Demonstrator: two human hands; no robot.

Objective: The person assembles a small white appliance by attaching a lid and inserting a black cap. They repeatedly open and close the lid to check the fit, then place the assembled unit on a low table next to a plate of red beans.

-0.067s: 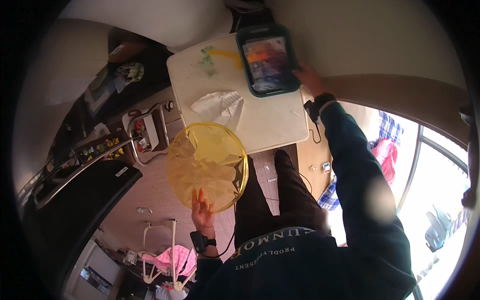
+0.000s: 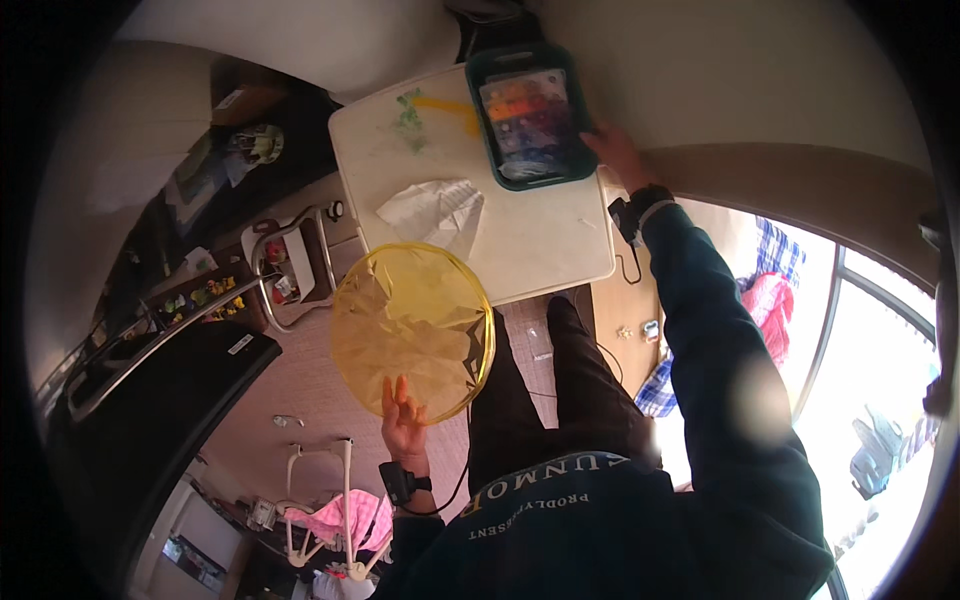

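Note:
My left hand (image 2: 405, 425) holds up a round, see-through yellow plastic piece (image 2: 400, 325) with a glossy rim; it looks like a shallow tub or a blown-up bag, I cannot tell which. Its fingers show orange through the yellow film. At the far right of the white table (image 2: 545, 240), my right hand (image 2: 615, 155) grips the side rim of a dark green plastic basket (image 2: 530, 183). Inside the basket lies a clear pack of small items (image 2: 530, 105) sorted by colour, from orange to purple. Crumpled white paper (image 2: 435, 212) rests behind the yellow piece.
Green and yellow marks (image 2: 410, 115) stain the table's far left. A metal walker-like frame (image 2: 328, 255) and a black padded piece (image 2: 170, 400) stand on the left. A pink cloth (image 2: 350, 520) hangs on a white rack (image 2: 348, 470) at lower left. At right is a bright window (image 2: 880, 360).
The table and basket sit slightly further left and up in the picture, a small shift of the whole view. Both hands keep their places on the yellow piece and the basket.

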